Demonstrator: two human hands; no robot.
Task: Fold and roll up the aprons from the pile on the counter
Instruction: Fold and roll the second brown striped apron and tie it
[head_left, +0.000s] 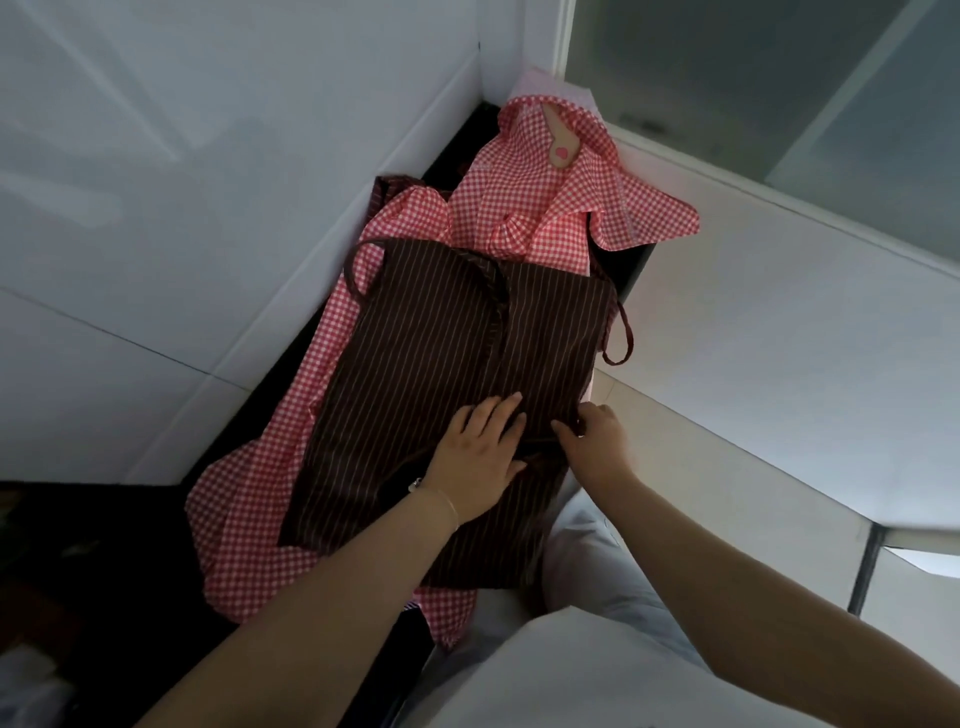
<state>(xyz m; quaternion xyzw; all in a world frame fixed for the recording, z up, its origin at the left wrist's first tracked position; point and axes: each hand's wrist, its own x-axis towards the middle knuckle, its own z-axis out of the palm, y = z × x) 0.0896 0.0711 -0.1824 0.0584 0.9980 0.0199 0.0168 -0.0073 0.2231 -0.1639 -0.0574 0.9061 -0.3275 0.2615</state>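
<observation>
— So, from the head camera, where does the apron lie?

— A brown striped apron (447, 374) sits at the centre of the frame, spread over a pile of red checked aprons (524, 171) that runs from the lower left up toward the corner at the upper middle. All of it rests on a dark counter (280, 374) wedged between white tiled walls (171, 218).

— And the hands?

— The left hand (478, 457) lies flat on the brown cloth at lower centre, fingers straight and spread, palm down. A thin bracelet (441, 499) circles its wrist. The right hand (597, 436) is just beside it at the apron's right edge, fingers curled; it seems to pinch the hem there, though the grip itself is partly hidden.

— Any loose parts?

— A brown strap (621, 338) loops off the right side, hanging past the counter edge, and another strap (363, 260) arcs at the upper left of the apron. The long fold line runs up the middle of the brown cloth.

— Anything else?

— A frosted window (753, 78) fills the upper right, and a white garment (571, 675) shows at the bottom of the frame.
</observation>
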